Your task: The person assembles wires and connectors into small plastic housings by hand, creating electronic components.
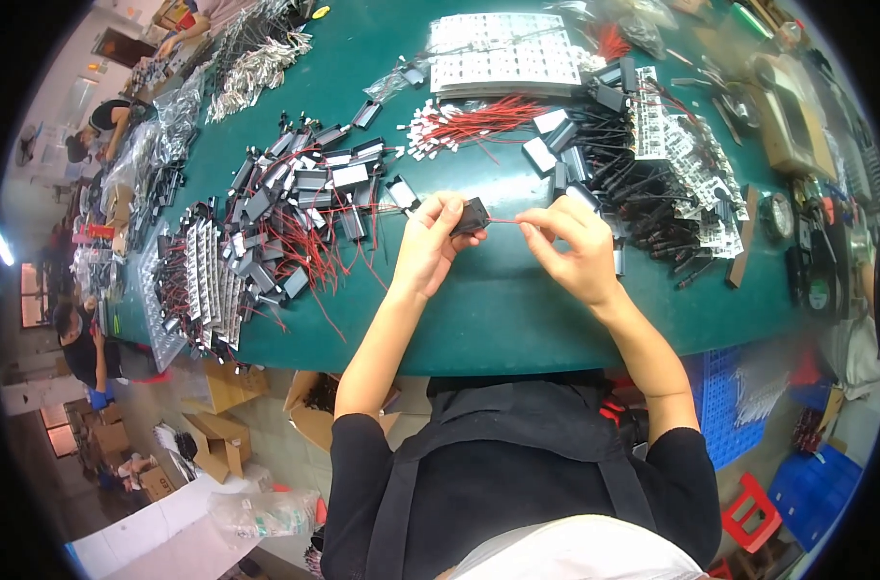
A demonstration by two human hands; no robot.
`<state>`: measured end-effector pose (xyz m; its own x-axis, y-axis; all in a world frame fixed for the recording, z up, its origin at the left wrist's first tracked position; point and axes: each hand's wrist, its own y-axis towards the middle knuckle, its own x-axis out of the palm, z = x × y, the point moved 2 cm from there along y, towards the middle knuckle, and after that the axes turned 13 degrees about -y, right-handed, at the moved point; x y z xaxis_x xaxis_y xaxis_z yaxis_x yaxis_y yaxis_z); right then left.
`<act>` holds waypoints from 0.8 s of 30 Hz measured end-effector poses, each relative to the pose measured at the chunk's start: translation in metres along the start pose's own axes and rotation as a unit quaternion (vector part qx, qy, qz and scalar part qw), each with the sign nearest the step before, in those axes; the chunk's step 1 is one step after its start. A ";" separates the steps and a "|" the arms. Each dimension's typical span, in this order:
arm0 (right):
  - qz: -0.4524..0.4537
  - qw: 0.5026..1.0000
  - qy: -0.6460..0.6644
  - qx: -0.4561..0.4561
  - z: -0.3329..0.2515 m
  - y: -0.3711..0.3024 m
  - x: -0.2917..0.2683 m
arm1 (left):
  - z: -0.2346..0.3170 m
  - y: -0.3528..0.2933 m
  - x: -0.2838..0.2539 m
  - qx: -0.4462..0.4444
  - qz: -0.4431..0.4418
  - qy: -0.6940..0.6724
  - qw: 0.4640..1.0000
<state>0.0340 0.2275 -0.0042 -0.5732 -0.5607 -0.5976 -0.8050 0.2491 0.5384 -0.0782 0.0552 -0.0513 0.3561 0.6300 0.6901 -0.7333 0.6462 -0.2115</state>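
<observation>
A small black plastic housing [472,217] is held between the thumb and fingers of my left hand [426,249], above the green table. Out of its right side runs a thin red wire [501,220], stretched almost level. My right hand [577,253] pinches the far end of that wire between thumb and fingertips. Just beyond my left hand lies a housing with a pale face [401,191]. Past my right hand, more black housings [559,155] lie beside a bundle of black cables [625,184].
A heap of black housings with red wires [309,198] spreads over the table's left side. At the far middle are red wires with white connectors [459,124] and a stack of white sheets [503,53]. Cardboard boxes [217,445] stand on the floor; other people sit at far left.
</observation>
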 end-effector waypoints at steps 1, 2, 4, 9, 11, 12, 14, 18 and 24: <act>-0.006 1.000 -0.003 0.005 0.001 -0.001 0.000 | 0.000 -0.001 0.002 0.005 -0.007 0.009 1.000; -0.006 1.000 -0.004 0.006 0.001 -0.001 0.000 | 0.000 -0.001 0.004 0.010 -0.014 0.017 1.000; -0.006 1.000 -0.020 -0.007 0.001 -0.002 0.001 | 0.001 -0.003 0.007 0.014 -0.015 0.025 0.999; -0.017 0.999 -0.031 -0.009 0.002 -0.002 0.000 | 0.003 -0.005 0.008 0.039 -0.016 0.075 0.996; -0.022 0.999 -0.034 -0.006 0.002 -0.001 -0.001 | 0.005 -0.005 0.010 0.064 -0.025 0.125 0.990; -0.020 0.999 -0.031 -0.006 0.003 -0.001 -0.001 | 0.005 -0.006 0.010 0.063 -0.025 0.125 0.990; -0.018 0.999 -0.029 -0.004 0.002 -0.001 -0.001 | 0.006 -0.007 0.011 0.077 -0.043 0.193 0.977; -0.035 0.998 -0.030 -0.042 0.002 -0.007 0.008 | 0.001 -0.008 0.018 0.080 -0.030 0.187 0.979; -0.171 0.977 0.115 0.049 0.006 -0.012 0.015 | -0.003 -0.011 0.018 -0.013 -0.046 0.201 0.978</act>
<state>0.0347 0.2211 -0.0232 -0.2268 -0.7849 -0.5766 -0.9609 0.0839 0.2638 -0.0623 0.0609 -0.0392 0.6223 0.6845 0.3798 -0.6747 0.7150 -0.1831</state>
